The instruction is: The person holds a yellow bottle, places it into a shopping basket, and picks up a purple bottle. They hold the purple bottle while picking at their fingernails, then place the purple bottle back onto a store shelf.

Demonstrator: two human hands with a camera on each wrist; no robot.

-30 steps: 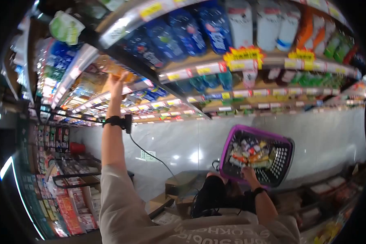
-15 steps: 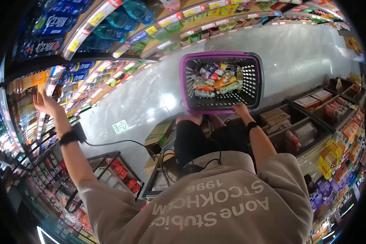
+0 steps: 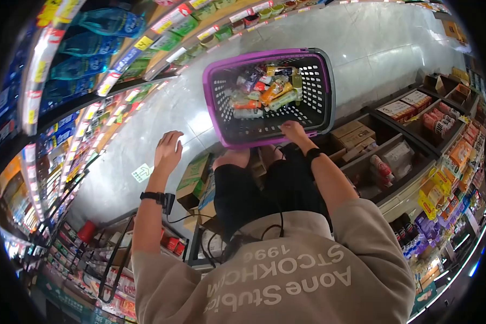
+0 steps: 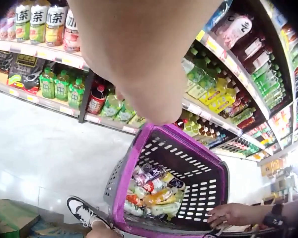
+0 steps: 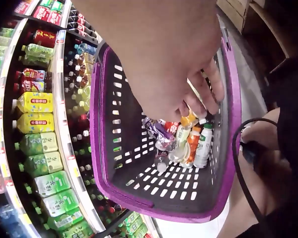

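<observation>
In the head view, the left hand (image 3: 168, 153) is held out left of the basket, holding nothing, fingers loosely bent. The right hand (image 3: 294, 131) hangs at the near rim of the purple and dark basket (image 3: 214, 116); the right wrist view has this hand (image 5: 188, 94) over the basket's inside, its fingers loosely curved with nothing visible in them. Several bottles and packs lie in the basket, among them an orange pack (image 3: 271, 94) and a white bottle with a green label (image 5: 203, 145). Whether the right fingers touch the rim cannot be told.
Drink shelves (image 3: 146, 46) run along the left and top. Low bins (image 3: 386, 141) with boxes and packs stand at the right. A wire rack (image 3: 110, 264) and a green carton (image 3: 195, 181) are at lower left. A cable hangs from the left wrist.
The left hand has come away from the shelf at left and moved right toward the basket. The view has swung, putting the basket nearer the middle; the right hand stays by its rim.
</observation>
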